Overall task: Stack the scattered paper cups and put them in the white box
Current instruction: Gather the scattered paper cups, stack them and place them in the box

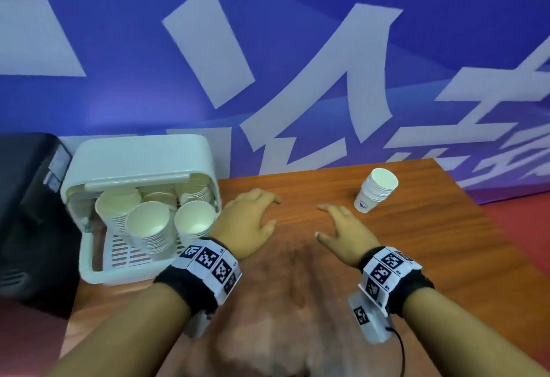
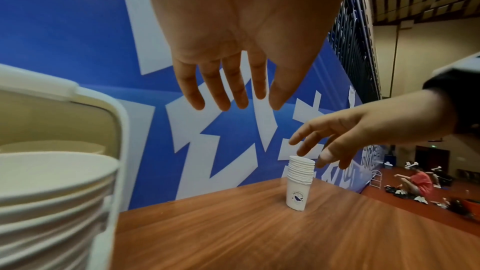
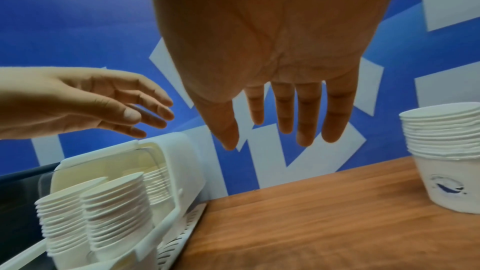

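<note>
Both hands spread, empty: white box [image 1: 143, 168] of cups just left of left hand [image 1: 248, 215]; cup stack [image 1: 375, 193] just beyond right hand [image 1: 342, 230]; only left wrist view shows people seated on the floor [image 2: 418, 184].

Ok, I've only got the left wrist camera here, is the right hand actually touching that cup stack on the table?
Observer: No. The head view shows the right hand open and beside the cup stack, with bare table between them.
Operator: How full is the white box?
Observer: The white box holds several cup stacks, all leaning toward its open front.
Operator: Anything on the far side of the box?
Observer: Yes, a black machine stands just beyond the box on its left side.
</note>
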A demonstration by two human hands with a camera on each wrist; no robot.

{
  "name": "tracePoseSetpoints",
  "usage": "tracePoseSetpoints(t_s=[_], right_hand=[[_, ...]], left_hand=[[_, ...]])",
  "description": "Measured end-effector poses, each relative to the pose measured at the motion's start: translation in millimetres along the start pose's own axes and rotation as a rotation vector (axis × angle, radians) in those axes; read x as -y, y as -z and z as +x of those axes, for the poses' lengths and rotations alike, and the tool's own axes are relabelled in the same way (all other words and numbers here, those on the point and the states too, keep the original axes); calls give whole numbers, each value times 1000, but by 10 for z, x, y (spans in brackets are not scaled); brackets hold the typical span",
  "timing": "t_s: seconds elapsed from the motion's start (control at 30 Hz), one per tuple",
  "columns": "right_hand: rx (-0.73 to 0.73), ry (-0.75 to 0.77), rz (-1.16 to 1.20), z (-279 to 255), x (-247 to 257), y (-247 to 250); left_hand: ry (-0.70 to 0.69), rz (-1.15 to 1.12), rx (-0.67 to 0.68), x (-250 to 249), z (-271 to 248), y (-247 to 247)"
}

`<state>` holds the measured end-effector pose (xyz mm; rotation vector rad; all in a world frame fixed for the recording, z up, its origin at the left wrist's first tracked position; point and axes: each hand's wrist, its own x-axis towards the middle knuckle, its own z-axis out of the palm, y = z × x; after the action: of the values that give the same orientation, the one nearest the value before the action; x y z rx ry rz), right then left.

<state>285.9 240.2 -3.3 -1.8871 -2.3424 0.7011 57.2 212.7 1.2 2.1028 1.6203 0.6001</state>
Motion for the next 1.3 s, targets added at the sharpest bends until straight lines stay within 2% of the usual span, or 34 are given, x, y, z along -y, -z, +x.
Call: tracePoseSetpoints(t_s=[0.33,0.5,0.63,0.83,1.0,1.17,1.3], right_hand=[[43,-20,98,316,-1867,563],[84,-47,101,604,-2505,887],[69,-16,175,998,-2729,979],[113,-19,261,1449,-2884,871],[155,-19,319,1665,-2998,712],[184,33,403,1829,-2951,560],[205,14,414,1837,-2885,510]], left_hand=[[124,25,86,-983,1207,-1186],[244,-99,128,-1261,1699,-1541],[333,-143,156,-1246,2018,-1692],[387,-223,144,-1207,2465,-1926],[383,-273,211,-1205,2700,-2162],[354,-319,216,-1123,2799,-2387],[374,-358,220,-1136,2781,-2475]])
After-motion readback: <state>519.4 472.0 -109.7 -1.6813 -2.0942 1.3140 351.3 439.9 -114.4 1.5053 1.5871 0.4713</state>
